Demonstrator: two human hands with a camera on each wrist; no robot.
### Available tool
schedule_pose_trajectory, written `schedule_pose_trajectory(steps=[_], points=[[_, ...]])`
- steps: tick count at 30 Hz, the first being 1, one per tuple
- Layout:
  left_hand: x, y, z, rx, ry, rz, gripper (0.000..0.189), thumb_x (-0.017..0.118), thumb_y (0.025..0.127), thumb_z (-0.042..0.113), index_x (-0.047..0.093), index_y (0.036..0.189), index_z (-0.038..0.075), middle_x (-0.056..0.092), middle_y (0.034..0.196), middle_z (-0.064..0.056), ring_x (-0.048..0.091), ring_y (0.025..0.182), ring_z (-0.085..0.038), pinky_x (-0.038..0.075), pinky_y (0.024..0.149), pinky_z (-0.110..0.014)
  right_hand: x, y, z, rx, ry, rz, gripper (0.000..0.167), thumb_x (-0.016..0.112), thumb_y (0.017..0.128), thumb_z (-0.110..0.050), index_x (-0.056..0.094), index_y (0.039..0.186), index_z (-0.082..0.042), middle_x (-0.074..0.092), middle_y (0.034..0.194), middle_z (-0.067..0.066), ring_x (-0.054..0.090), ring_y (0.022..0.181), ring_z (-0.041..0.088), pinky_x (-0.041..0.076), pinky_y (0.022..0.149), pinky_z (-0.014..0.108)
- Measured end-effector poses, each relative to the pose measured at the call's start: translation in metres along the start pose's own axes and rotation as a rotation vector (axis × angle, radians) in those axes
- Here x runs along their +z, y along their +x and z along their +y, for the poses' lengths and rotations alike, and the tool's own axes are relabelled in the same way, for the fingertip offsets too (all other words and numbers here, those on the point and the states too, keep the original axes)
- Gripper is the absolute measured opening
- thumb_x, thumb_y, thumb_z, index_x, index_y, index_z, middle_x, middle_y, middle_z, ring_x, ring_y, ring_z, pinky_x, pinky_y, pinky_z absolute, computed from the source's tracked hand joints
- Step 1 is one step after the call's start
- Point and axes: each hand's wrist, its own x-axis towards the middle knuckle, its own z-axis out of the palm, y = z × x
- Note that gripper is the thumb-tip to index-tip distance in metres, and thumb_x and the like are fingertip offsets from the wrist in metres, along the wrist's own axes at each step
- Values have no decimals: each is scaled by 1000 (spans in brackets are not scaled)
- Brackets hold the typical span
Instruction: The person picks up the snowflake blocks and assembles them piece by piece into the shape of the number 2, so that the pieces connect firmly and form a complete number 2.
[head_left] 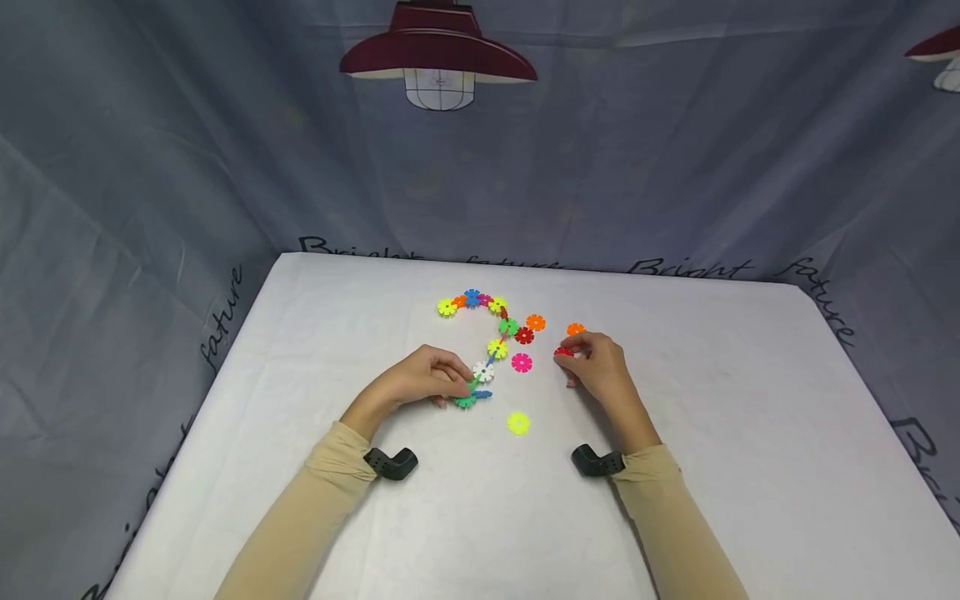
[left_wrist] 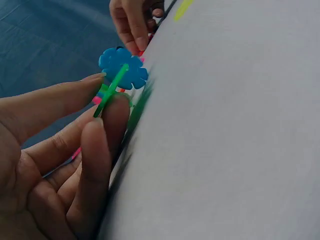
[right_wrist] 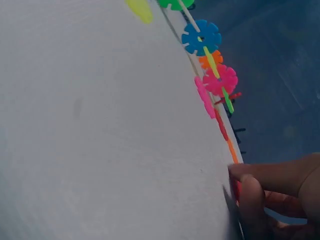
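A curved chain of interlocking snowflake discs lies on the white table, running from a yellow disc (head_left: 447, 307) at the far end to a white disc (head_left: 483, 372) near my left hand (head_left: 427, 375). That hand pinches a green disc (left_wrist: 111, 91) between thumb and fingers at the near end of the chain. A blue disc (left_wrist: 120, 65) is slotted onto this green one. Off to the right, my right hand (head_left: 602, 367) pinches a red disc (head_left: 562, 352) by its edge, low over the table; the fingers hide much of it.
Loose discs lie between and beyond the hands: a pink one (head_left: 521, 362), a yellow one (head_left: 518, 423) nearer the front, a dark red one (head_left: 524, 335), an orange one (head_left: 536, 322) and another orange disc (head_left: 575, 329) behind the right hand. A grey printed curtain (head_left: 600, 167) borders the table.
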Motion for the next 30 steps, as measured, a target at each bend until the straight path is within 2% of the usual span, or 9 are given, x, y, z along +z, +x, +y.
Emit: schedule_pose_trajectory(steps=[3,6,8,13,16,23,30], points=[[4,1,0,1,21,24,23,83,86,12,73,105,3,72,83,0,63,65,-10,55,61,-22,-3,0,0,29,51,-50,30,80,90,-15,68,113,0,62,91,13,65,52,13,53,58,19],[5,-1,2,2,29,40,23,84,86,12,72,102,2,71,81,0,64,64,-10,55,61,-22,-3,0,-1,44,103,-107,30,81,90,-15,64,109,1,58,88,9,66,54,13,56,59,20],[5,-1,2,4,26,43,23,84,86,13,72,102,1,71,81,0,64,64,-10,55,61,-22,-1,-1,-2,37,170,-177,30,80,91,-14,62,109,3,60,85,9,67,58,13,60,61,23],[5,-1,2,3,-3,47,23,83,86,11,72,103,-1,72,80,1,65,66,-9,56,62,-21,7,-5,-10,36,413,-422,33,72,97,-13,61,121,7,77,95,15,75,75,17,64,71,32],[4,0,1,5,-21,48,21,81,87,9,73,104,-1,74,81,1,65,66,-8,56,62,-21,14,-8,-14,43,492,-514,36,71,98,-13,61,126,7,79,101,15,77,81,17,64,76,33],[4,3,-1,22,-35,45,20,79,90,8,76,107,-2,76,85,0,65,66,-8,57,62,-21,29,-15,-19,37,507,-600,31,69,99,-12,65,123,7,79,93,8,76,78,14,64,75,30],[4,4,-2,20,-42,55,20,80,89,9,77,105,-1,77,83,-1,64,63,-8,56,61,-21,36,-19,-25,43,525,-611,33,67,100,-11,64,125,8,79,94,9,76,78,14,64,75,30]])
